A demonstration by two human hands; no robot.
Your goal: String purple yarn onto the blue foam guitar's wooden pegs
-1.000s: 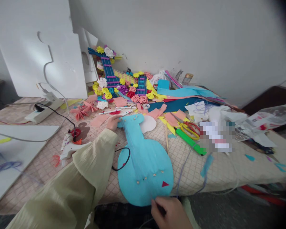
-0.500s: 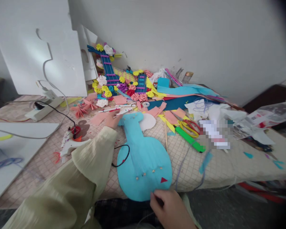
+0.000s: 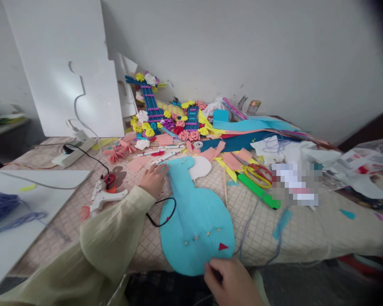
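A light blue guitar-shaped cutout (image 3: 194, 212) lies on the checked tablecloth, with small beads and a red triangle near its round end. My left hand (image 3: 153, 179) rests at the narrow neck end, fingers curled against its edge. My right hand (image 3: 231, 282) is closed in a pinch at the round bottom edge, holding something too thin to make out. A thin black cord loop (image 3: 166, 213) lies beside the cutout's left side.
A white glue gun (image 3: 107, 196) and power strip (image 3: 73, 153) lie to the left. Yellow-red scissors (image 3: 258, 174), a green marker (image 3: 258, 192), paper scraps and a blue flower-covered model (image 3: 153, 106) crowd the back. White foam boards (image 3: 67, 72) lean on the wall. Purple yarn (image 3: 3, 206) lies far left.
The view has shifted, so everything sits a little further right. My left hand has drawn back slightly along the neck of the cutout. My right hand stays pinched at the bottom edge.
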